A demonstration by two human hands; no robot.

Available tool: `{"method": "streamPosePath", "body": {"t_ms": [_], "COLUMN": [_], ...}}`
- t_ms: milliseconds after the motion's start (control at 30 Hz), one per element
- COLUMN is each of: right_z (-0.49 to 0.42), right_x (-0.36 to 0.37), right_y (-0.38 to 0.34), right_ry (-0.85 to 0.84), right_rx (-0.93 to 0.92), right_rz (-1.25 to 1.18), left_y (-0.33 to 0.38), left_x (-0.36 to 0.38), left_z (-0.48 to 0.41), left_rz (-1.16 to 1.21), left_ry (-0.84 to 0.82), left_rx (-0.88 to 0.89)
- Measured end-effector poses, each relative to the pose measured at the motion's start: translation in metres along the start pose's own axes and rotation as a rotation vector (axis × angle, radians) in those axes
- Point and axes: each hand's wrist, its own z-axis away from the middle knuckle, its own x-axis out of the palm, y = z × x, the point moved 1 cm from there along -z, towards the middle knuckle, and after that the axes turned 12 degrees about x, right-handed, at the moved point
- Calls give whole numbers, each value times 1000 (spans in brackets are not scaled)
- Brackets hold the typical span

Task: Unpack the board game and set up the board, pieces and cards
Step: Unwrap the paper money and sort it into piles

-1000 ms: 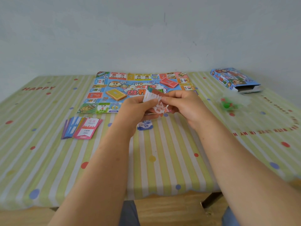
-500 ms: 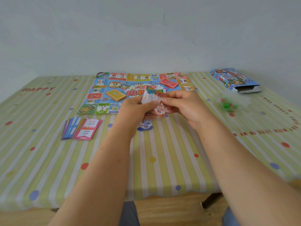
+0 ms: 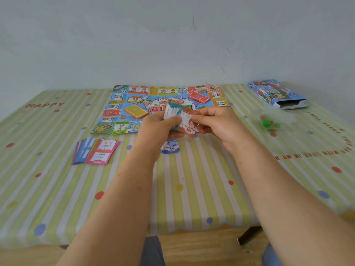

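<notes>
Tablecloth (image 3: 192,198): striped w/ dots, covers the table; front edge is nearest.
10 note (image 3: 170,148): blue, flat on the cloth just on the near side of both hands, touching neither.
Property cards (image 3: 96,151): fanned pile on the cloth, left of the L forearm, well apart from the hands.
L hand (image 3: 159,129): fingers curled round the money bundle (image 3: 172,112), thumb laid across its face; held above the cloth.
R hand (image 3: 217,121): thumb + fingertips pinch the 50 note (image 3: 188,127), an orange-brown note at the bundle's lower right corner.
50 note vs bundle: overlapping; can't tell if it's fully free of the bundle yet.
Risk 1: thin notes cling, so a 2nd note prob. comes away w/ the 50 and the denominations get mixed.
Risk 2: L grip is loose-ish at the top, where the notes splay; a hard tug could spill the bundle onto the cloth and board.
Risk 3: a sideways pull on a pinched corner might tear or crease the paper.
Bag of pieces (image 3: 269,122): clear plastic, green + red bits inside, unopened as far as I can see; right of the R hand, apart.
Board (image 3: 165,101): unfolded flat beyond the hands, its centre partly hidden by them.
Yellow deck (image 3: 136,111): on the board, left of centre.
Red deck (image 3: 198,97): on the board, right of centre.
Box (image 3: 276,95): far right, lying flat, one end open.
Progress: board + decks look set; money sorting and pieces left.
</notes>
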Motion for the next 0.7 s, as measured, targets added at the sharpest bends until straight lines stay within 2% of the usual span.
{"method": "streamPosePath", "body": {"t_ms": [433, 600, 700], "right_z": [-3, -4, -2], "right_x": [-1, -1, -1], "right_y": [3, 3, 2], "right_ry": [4, 4, 15], "right_rx": [6, 17, -9], "right_rz": [-2, 25, 15], "left_y": [3, 2, 2], "left_x": [-1, -2, -4], "left_z": [1, 0, 1], "left_rz": [9, -57, -199], "left_ry": [83, 107, 135], "left_rx": [33, 75, 136]}}
